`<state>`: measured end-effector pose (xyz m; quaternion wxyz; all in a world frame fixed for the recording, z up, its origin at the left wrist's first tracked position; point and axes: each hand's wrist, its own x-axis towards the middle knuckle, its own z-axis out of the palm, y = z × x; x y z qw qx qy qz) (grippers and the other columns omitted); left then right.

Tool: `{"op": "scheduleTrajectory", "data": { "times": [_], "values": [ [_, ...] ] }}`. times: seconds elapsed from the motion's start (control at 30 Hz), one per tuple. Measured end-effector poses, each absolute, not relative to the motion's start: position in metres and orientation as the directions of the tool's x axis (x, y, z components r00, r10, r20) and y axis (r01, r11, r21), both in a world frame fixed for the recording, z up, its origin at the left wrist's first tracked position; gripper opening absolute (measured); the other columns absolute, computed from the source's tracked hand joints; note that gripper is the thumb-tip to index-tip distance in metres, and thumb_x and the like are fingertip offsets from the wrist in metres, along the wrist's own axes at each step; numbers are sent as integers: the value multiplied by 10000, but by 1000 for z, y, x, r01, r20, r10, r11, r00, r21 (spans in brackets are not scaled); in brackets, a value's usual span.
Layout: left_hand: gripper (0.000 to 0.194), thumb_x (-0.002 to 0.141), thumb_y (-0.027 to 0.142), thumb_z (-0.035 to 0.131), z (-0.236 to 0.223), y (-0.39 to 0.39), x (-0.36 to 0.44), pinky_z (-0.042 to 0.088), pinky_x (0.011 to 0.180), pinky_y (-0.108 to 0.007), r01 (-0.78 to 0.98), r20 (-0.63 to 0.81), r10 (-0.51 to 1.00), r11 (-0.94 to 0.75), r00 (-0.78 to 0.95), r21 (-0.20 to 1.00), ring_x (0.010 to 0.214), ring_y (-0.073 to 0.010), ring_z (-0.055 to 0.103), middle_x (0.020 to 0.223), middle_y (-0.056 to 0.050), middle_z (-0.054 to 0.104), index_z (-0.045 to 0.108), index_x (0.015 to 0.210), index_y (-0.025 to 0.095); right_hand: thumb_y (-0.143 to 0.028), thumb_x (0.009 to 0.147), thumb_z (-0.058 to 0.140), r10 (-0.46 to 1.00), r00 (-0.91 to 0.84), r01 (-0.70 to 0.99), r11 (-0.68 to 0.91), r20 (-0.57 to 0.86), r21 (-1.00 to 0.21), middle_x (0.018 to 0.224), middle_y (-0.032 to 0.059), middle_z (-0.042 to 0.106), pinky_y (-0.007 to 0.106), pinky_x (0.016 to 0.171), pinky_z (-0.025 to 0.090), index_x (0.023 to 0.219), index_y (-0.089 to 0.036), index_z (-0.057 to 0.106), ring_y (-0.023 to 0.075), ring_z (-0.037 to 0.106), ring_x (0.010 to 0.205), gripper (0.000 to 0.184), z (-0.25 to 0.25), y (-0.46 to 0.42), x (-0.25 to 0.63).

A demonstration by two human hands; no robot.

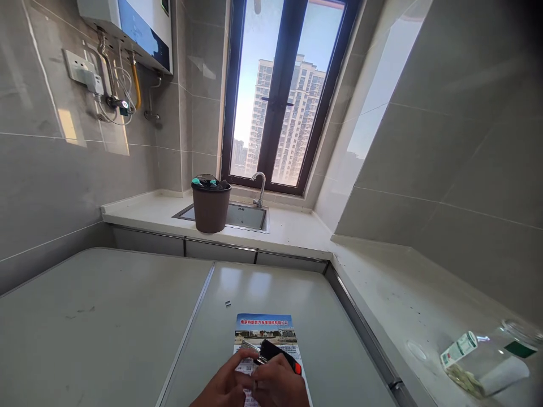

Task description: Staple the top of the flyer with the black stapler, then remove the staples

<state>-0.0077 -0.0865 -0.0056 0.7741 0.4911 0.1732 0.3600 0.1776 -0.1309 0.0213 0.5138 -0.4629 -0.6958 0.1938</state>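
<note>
Both my hands are at the bottom edge of the view, closed together over a black stapler point(278, 354) with a red tip. My left hand point(223, 384) pinches its metal front end from the left. My right hand point(278, 385) grips it from below and the right. The stapler lies over a printed leaflet point(263, 330) with a blue sky picture and red lettering, flat on the grey tabletop point(127, 322). Two tiny loose staples point(228, 303) rest on the table just beyond the leaflet.
A brown bin point(210, 206) full of rubbish stands at the steel sink point(248, 217) with its tap point(259, 186), under the window. A clear plastic bag with a small carton point(483, 362) lies on the white counter at right. A water heater point(131, 28) hangs top left.
</note>
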Motion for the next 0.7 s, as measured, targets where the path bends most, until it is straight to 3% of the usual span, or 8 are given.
{"op": "scheduleTrajectory", "data": {
  "times": [0.13,0.27,0.4,0.53,0.7],
  "values": [
    [530,843,662,693,-2,-74,-18,279,440,-173,-456,127,835,159,535,876,393,-47,409,739,-34,680,615,1067,189,-288,879,668,883,59,541,364,466,-758,951,74,747,344,848,558,919,-257,760,249,683,934,105,46,-104,227],
    [495,852,655,684,1,-68,-18,261,412,-174,-468,90,889,149,450,871,373,-46,364,588,14,577,597,858,168,-278,744,642,910,224,731,80,348,-678,802,54,751,341,743,530,776,-244,747,253,678,757,114,39,-61,303],
    [502,851,653,682,4,-67,-17,242,404,-182,-462,62,923,131,379,877,384,-51,354,563,18,538,574,783,168,-339,689,597,895,363,744,-111,259,-659,774,49,763,330,729,511,743,-233,736,252,697,737,183,8,-30,354],
    [501,850,649,680,6,-65,-19,241,405,-185,-457,22,942,141,334,878,394,-54,344,578,12,539,575,765,167,-401,694,563,888,390,731,-138,243,-668,738,66,756,346,734,519,784,-218,752,272,710,740,277,-12,-20,369],
    [528,848,681,654,4,-62,-19,247,405,-187,-418,-22,951,156,309,895,390,-52,312,567,22,524,578,764,165,-382,753,522,870,338,738,-8,359,-675,1057,109,767,383,943,518,930,-202,766,288,707,1011,352,-28,-33,367]
  ]
}}
